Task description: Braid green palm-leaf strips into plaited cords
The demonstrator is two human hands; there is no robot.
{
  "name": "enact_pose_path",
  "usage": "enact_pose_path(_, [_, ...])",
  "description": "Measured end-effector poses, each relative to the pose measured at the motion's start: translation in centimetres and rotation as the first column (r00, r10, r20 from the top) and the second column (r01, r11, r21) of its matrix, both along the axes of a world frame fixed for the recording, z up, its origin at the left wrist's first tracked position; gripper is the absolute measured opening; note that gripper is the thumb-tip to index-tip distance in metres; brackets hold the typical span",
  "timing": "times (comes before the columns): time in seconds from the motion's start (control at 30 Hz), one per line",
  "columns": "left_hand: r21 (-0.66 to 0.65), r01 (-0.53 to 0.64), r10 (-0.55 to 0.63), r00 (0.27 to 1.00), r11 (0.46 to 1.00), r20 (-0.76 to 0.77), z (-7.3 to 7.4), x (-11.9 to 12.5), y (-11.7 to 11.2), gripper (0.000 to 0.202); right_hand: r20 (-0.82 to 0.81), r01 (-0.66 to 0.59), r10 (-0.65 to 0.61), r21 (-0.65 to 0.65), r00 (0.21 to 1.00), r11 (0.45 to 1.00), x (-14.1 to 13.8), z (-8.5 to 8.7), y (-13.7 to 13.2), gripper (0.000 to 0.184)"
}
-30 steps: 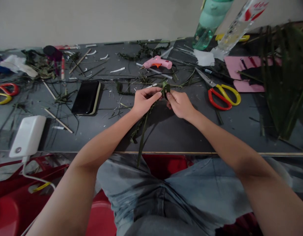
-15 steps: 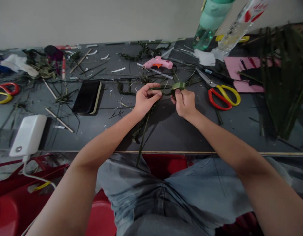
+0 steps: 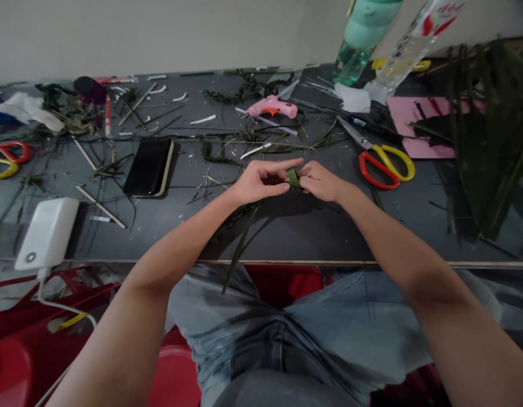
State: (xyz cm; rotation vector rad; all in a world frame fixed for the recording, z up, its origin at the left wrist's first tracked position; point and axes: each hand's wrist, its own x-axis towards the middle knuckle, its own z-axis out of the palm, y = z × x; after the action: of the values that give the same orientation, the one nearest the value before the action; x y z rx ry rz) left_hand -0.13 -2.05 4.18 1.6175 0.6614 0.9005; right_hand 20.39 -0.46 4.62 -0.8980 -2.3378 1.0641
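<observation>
My left hand (image 3: 261,181) and my right hand (image 3: 323,181) meet above the middle of the dark table (image 3: 286,226). Between their fingertips they pinch a folded green leaf strip (image 3: 293,178). From the left hand a braided green length with loose long blades (image 3: 240,237) trails down over the table's front edge toward my lap. Both hands have their fingers closed on the strip.
A pink glue gun (image 3: 273,107) lies behind the hands, red-and-yellow scissors (image 3: 382,164) to the right, a black phone (image 3: 148,167) and a white power bank (image 3: 47,233) to the left. Two bottles (image 3: 363,39) stand at the back. Palm fronds (image 3: 490,141) fill the right side; leaf scraps lie scattered.
The hands came together and a little nearer to me. The open green loop held up by the right hand half a second ago is now folded small between both hands.
</observation>
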Motion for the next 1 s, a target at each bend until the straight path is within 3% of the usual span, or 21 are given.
enact_pose_path(0.13, [0.01,-0.091,0.09,0.993,0.996,0.082,-0.1,0.1,0.1,0.036,-0.149,-0.003,-0.002,-0.03,0.989,1.0,-0.2,-0.2,-0.3,0.044])
enact_pose_path(0.23, [0.033,-0.255,0.247,0.957,0.966,0.153,-0.6,0.0,0.8,0.036,-0.258,0.172,-0.162,0.015,0.952,0.985,-0.6,-0.6,-0.5,0.055])
enact_pose_path(0.37, [0.048,-0.418,0.408,0.902,0.907,0.143,-1.5,-0.3,1.7,0.032,-0.222,0.322,-0.298,0.079,0.928,0.943,-1.2,-0.8,-0.8,0.057])
enact_pose_path(0.57, [0.048,-0.51,0.497,0.852,0.859,0.165,-2.1,-0.4,2.0,0.041,-0.304,0.318,-0.285,0.067,0.909,0.946,-1.5,-0.1,-1.3,0.05])
enact_pose_path(0.77, [0.061,-0.551,0.529,0.823,0.832,0.208,-2.6,-0.4,2.3,0.038,-0.272,0.167,-0.157,0.016,0.949,0.986,-1.6,-0.4,-1.3,0.047])
enact_pose_path(1.0, [0.007,-0.629,0.612,0.76,0.778,0.221,-3.4,-1.2,3.5,0.038,-0.271,0.263,-0.181,0.304,0.945,0.916,-1.2,-0.1,-1.7,0.035])
